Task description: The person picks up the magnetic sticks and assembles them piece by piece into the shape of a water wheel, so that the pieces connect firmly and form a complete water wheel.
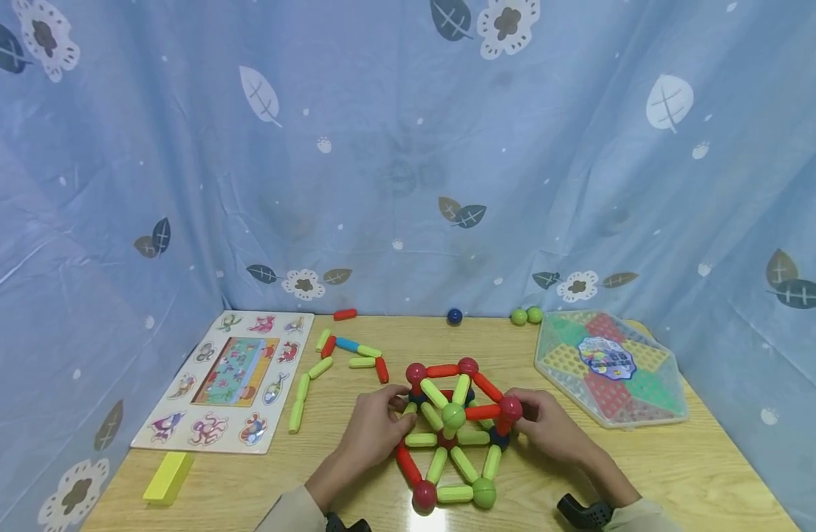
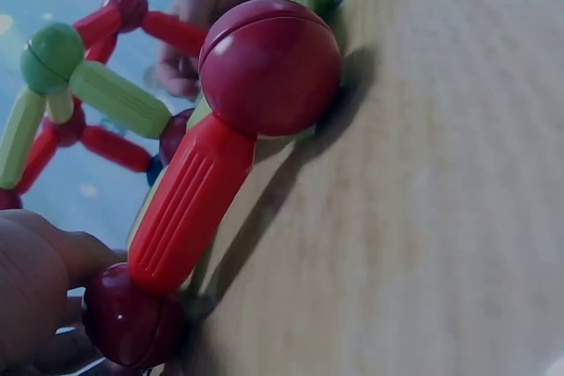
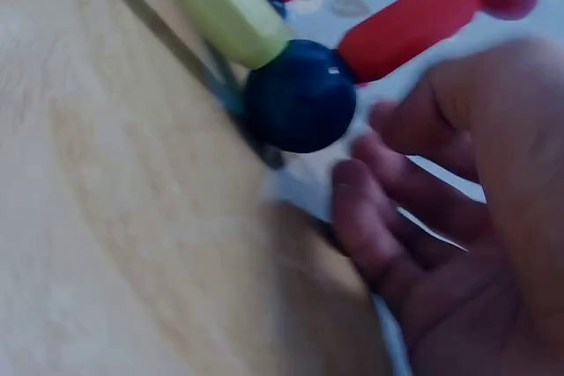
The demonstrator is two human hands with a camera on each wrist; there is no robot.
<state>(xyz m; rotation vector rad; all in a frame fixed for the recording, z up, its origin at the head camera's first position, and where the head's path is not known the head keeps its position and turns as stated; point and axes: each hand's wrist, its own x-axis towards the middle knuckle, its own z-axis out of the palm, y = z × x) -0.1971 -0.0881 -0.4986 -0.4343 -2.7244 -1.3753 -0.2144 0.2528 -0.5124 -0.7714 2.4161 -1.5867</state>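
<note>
A magnetic ball-and-rod structure [image 1: 454,417] stands on the table in the head view, built of red and yellow-green rods with red, green and dark blue balls. My left hand [image 1: 377,425] grips its left side, thumb and fingers about a lower corner. In the left wrist view, these fingers lie right at a red ball [image 2: 132,316] at the end of a red rod [image 2: 192,204]. On the opposite side, my right hand [image 1: 547,425] has loosely bent fingers. The right wrist view shows its fingertips close beside a dark blue ball [image 3: 300,96], under a red rod [image 3: 410,28].
Loose rods [image 1: 303,388] lie left of the structure. A sea-animal puzzle board [image 1: 289,399] and yellow block [image 1: 168,476] are farther left. At the back are a blue ball [image 1: 454,316] and two green balls [image 1: 519,317]. A hexagonal game box [image 1: 610,358] is at right.
</note>
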